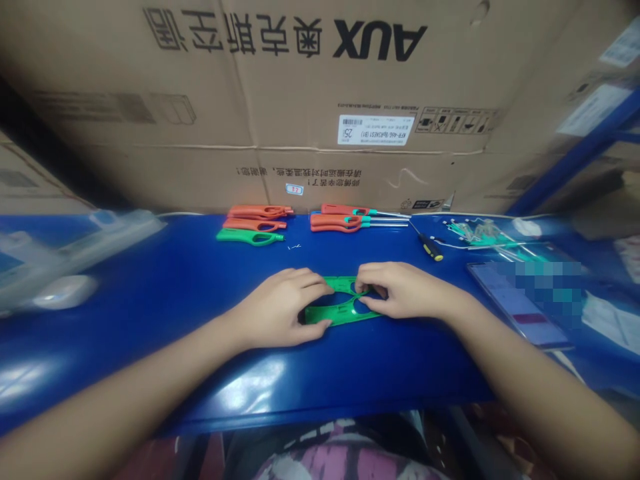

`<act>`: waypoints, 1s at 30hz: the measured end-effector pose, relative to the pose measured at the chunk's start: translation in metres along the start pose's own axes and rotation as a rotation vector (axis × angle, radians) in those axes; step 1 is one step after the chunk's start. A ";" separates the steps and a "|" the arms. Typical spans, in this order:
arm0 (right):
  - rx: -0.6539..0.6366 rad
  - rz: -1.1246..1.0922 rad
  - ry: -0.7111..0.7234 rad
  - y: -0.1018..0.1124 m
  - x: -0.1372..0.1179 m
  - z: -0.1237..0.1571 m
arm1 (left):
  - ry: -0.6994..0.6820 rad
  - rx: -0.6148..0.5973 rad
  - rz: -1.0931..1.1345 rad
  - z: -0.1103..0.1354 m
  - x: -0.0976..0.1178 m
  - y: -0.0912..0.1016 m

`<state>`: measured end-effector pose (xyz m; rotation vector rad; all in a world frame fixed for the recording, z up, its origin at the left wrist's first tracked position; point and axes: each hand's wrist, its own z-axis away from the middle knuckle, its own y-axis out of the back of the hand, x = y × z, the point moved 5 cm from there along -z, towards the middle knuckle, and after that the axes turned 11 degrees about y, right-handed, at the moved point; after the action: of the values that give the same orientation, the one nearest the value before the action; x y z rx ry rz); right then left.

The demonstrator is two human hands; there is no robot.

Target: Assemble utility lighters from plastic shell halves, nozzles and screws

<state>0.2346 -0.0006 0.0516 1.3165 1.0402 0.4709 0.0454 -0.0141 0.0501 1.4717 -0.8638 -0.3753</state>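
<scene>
A green plastic lighter shell (340,308) lies on the blue table (165,293) just in front of me. My left hand (283,307) is curled over its left end, thumb under the edge and fingers on top. My right hand (397,290) pinches its right end with bent fingers. Both hands rest on the table surface and hide part of the shell.
At the back lie orange shells (260,212), a green shell (250,237), assembled orange lighters with metal tubes (350,220), a black-and-yellow screwdriver (427,243), small clear and green parts (480,233), and a phone (520,300). Large cardboard boxes (320,100) form the wall behind.
</scene>
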 end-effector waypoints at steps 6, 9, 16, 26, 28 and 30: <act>0.005 0.014 0.001 0.000 -0.001 -0.001 | 0.009 -0.002 -0.007 -0.001 -0.001 -0.003; 0.004 0.016 -0.004 0.002 -0.001 0.000 | 0.010 -0.002 -0.008 -0.001 -0.002 -0.005; 0.011 0.019 0.007 -0.001 0.000 -0.001 | -0.004 0.009 -0.006 -0.003 -0.003 -0.005; 0.216 0.485 -0.799 0.099 0.078 0.094 | -0.043 0.058 0.020 0.001 0.002 -0.006; 0.080 0.466 -1.139 0.108 0.104 0.139 | -0.055 0.062 0.054 0.002 0.005 -0.009; 0.047 0.439 -1.217 0.110 0.122 0.171 | -0.058 0.063 0.082 0.002 0.007 -0.013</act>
<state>0.4652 0.0283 0.0973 1.5177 -0.2531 -0.0914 0.0527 -0.0218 0.0400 1.4842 -0.9876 -0.3336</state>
